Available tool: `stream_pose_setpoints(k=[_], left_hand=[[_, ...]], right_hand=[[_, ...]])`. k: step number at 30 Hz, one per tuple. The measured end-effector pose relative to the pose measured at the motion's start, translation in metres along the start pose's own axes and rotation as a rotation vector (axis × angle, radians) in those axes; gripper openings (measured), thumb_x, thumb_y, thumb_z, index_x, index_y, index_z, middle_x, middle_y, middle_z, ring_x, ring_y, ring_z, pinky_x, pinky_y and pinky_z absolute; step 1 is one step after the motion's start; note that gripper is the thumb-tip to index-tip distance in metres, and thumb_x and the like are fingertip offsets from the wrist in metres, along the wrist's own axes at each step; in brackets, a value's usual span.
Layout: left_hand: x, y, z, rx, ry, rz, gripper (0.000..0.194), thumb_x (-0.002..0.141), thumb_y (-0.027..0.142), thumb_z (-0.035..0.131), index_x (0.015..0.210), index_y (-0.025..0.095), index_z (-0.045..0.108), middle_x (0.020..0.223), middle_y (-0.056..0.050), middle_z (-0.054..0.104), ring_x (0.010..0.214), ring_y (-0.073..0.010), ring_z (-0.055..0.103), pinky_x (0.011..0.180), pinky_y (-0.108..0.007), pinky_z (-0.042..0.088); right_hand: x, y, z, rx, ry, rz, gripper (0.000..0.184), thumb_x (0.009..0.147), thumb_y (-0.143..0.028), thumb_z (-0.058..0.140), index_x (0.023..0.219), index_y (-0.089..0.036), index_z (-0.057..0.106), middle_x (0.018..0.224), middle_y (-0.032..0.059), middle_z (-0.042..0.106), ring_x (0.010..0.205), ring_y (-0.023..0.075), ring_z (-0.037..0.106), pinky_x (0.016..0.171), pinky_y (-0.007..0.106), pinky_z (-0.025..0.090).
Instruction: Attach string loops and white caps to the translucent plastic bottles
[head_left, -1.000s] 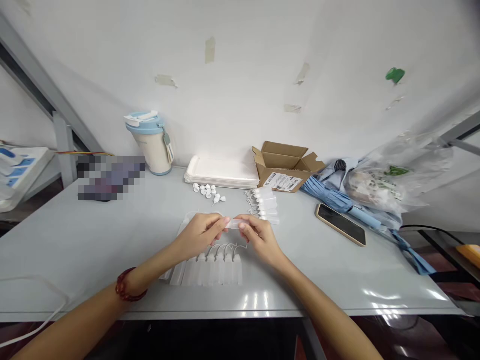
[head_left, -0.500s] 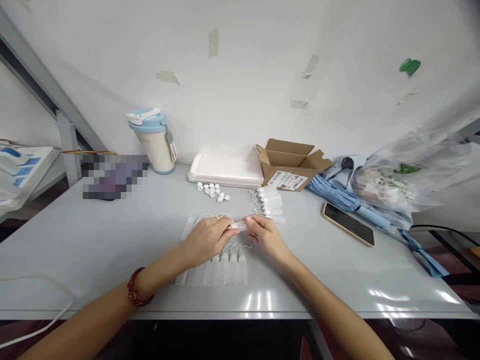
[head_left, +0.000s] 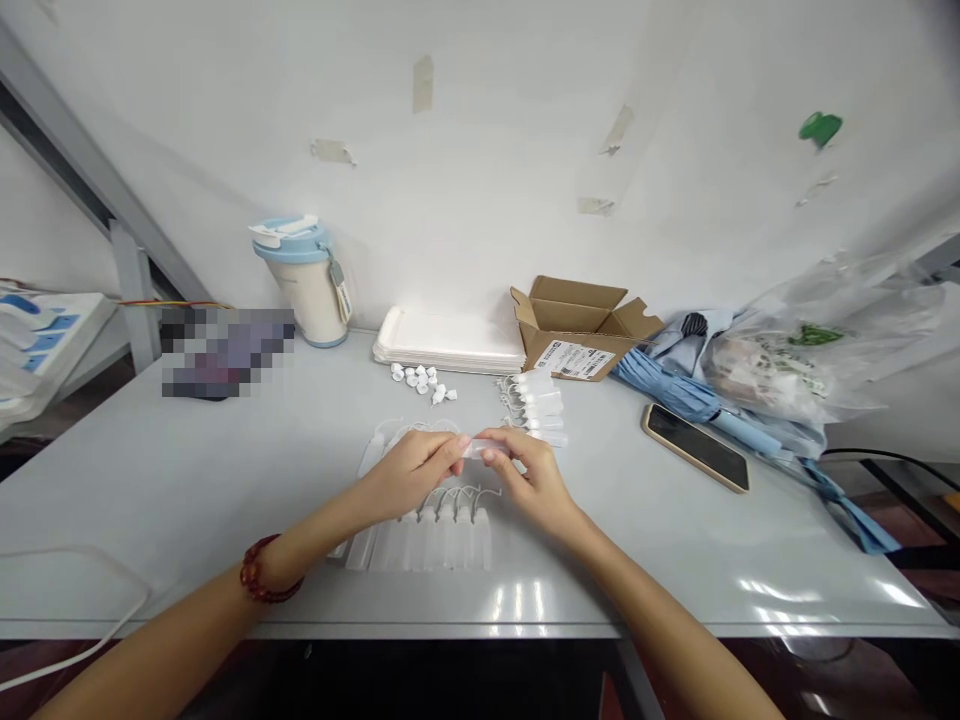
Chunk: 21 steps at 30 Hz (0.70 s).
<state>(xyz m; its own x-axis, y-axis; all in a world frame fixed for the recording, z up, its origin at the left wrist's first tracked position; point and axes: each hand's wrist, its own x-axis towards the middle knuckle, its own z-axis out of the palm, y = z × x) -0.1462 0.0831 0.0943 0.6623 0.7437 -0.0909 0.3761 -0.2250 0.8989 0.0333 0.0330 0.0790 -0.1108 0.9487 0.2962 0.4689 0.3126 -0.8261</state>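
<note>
Because both hands pinch it from two sides, the small translucent plastic bottle (head_left: 476, 449) is held in the air above the middle of the light grey bench (head_left: 187, 510). Its long axis lies almost level and runs left to right across the bench. I cannot tell which way its tip points, because the fingers cover both ends. The left hand (head_left: 411, 473), with a red bead bracelet (head_left: 270, 570) on the wrist, is nearly closed and has hold of one end between thumb and fingers. The right hand (head_left: 534, 480) is closed in the same way on the other end, and neither hand is clearly nearer. Just below the hands, a row of translucent plastic bottles with thin wire loops (head_left: 442, 540) lies toward the front edge. Beyond the right hand lies a group of similar looped bottles (head_left: 534, 405). Small white plastic caps (head_left: 418, 380) sit in a cluster near the back edge, in front of a stack of white foam trays (head_left: 448, 340).
</note>
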Motion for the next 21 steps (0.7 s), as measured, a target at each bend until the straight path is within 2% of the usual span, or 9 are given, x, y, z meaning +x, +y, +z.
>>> stream_pose_setpoints(k=[2, 7, 11, 15, 18, 21], left_hand=[[0.000, 0.000, -0.001, 0.019, -0.004, 0.015, 0.044, 0.092, 0.046, 0.033, 0.062, 0.018, 0.048, 0.050, 0.005, 0.033, 0.045, -0.0110, 0.033, 0.046, -0.024, 0.027], [0.002, -0.004, 0.000, 0.189, 0.059, 0.135, 0.038, 0.093, 0.038, 0.037, 0.064, 0.017, 0.051, 0.055, 0.003, 0.047, 0.050, -0.0116, 0.044, 0.051, -0.024, 0.032], [0.001, -0.012, 0.004, 0.440, 0.158, 0.354, 0.036, 0.095, 0.031, 0.034, 0.062, 0.019, 0.043, 0.053, 0.003, 0.041, 0.047, -0.0119, 0.038, 0.050, -0.026, 0.029], [-0.004, -0.016, 0.006, 0.750, 0.260, 0.618, 0.034, 0.096, 0.026, 0.033, 0.066, 0.018, 0.046, 0.061, -0.002, 0.048, 0.053, -0.0139, 0.041, 0.050, -0.027, 0.028], [-0.008, -0.015, 0.007, 0.913, 0.293, 0.726, 0.031, 0.096, 0.023, 0.036, 0.068, 0.017, 0.049, 0.062, -0.002, 0.049, 0.053, -0.0137, 0.039, 0.049, -0.027, 0.028], [-0.009, -0.013, 0.009, 0.982, 0.299, 0.794, 0.029, 0.095, 0.021, 0.039, 0.069, 0.016, 0.051, 0.063, -0.002, 0.050, 0.054, -0.0136, 0.040, 0.048, -0.027, 0.030]], right_hand=[[-0.001, -0.003, 0.000, -0.053, -0.003, -0.011, 0.029, 0.092, -0.036, 0.043, 0.091, -0.017, 0.064, 0.080, 0.0065, 0.066, 0.070, 0.0171, 0.057, 0.065, 0.029, 0.043], [-0.001, -0.005, -0.001, 0.025, -0.074, 0.075, 0.034, 0.091, -0.039, 0.042, 0.080, -0.016, 0.065, 0.071, 0.0033, 0.061, 0.064, 0.0149, 0.053, 0.058, 0.025, 0.038], [0.000, -0.004, -0.001, 0.223, -0.091, 0.258, 0.036, 0.086, -0.046, 0.048, 0.077, -0.015, 0.062, 0.058, -0.0019, 0.046, 0.050, 0.0101, 0.040, 0.048, 0.023, 0.032], [0.000, -0.006, -0.002, 0.455, -0.103, 0.395, 0.045, 0.079, -0.056, 0.054, 0.058, -0.017, 0.048, 0.050, -0.0063, 0.030, 0.043, 0.0069, 0.028, 0.041, 0.022, 0.026], [0.000, -0.011, -0.006, 0.588, -0.143, 0.481, 0.046, 0.075, -0.057, 0.059, 0.054, -0.018, 0.043, 0.048, -0.0084, 0.025, 0.040, 0.0049, 0.022, 0.037, 0.021, 0.020], [0.001, -0.013, -0.010, 0.693, -0.201, 0.583, 0.046, 0.074, -0.053, 0.063, 0.053, -0.019, 0.039, 0.047, -0.0097, 0.023, 0.039, 0.0039, 0.017, 0.035, 0.020, 0.017]])
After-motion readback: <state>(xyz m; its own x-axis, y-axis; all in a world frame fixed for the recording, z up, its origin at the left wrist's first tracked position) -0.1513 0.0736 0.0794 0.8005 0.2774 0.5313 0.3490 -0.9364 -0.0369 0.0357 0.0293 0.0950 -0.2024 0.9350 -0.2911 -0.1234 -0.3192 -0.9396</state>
